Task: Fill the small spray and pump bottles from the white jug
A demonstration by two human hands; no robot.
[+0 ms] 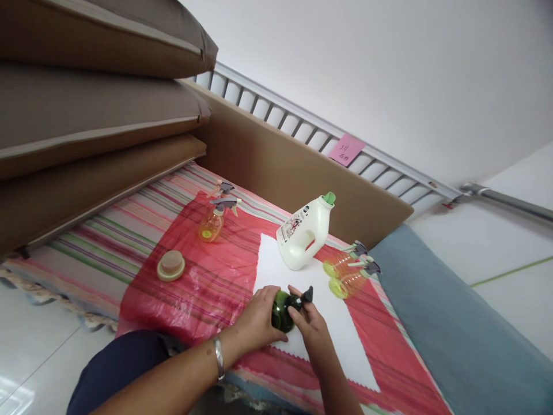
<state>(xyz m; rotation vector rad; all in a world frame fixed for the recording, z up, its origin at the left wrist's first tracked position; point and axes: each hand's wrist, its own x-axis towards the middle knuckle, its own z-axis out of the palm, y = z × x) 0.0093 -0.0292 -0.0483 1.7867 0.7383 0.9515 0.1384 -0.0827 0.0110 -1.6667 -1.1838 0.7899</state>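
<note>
My left hand [258,318] is wrapped round the body of a dark green spray bottle [281,308] lying on a white cloth [276,268]. The fingers of my right hand [309,323] pinch the bottle's black spray head [302,298] at its neck. A silver bracelet sits on my left wrist. Just beyond the hands stands a white detergent jug [302,233] with a green cap.
A red plastic sheet [203,282] covers a striped mat. On it are an orange spray bottle [213,222] at the back, two orange spray bottles [348,274] at the right and a round lidded tin [171,265]. Brown cushions [86,104] stack at left; a blue pad [453,334] lies right.
</note>
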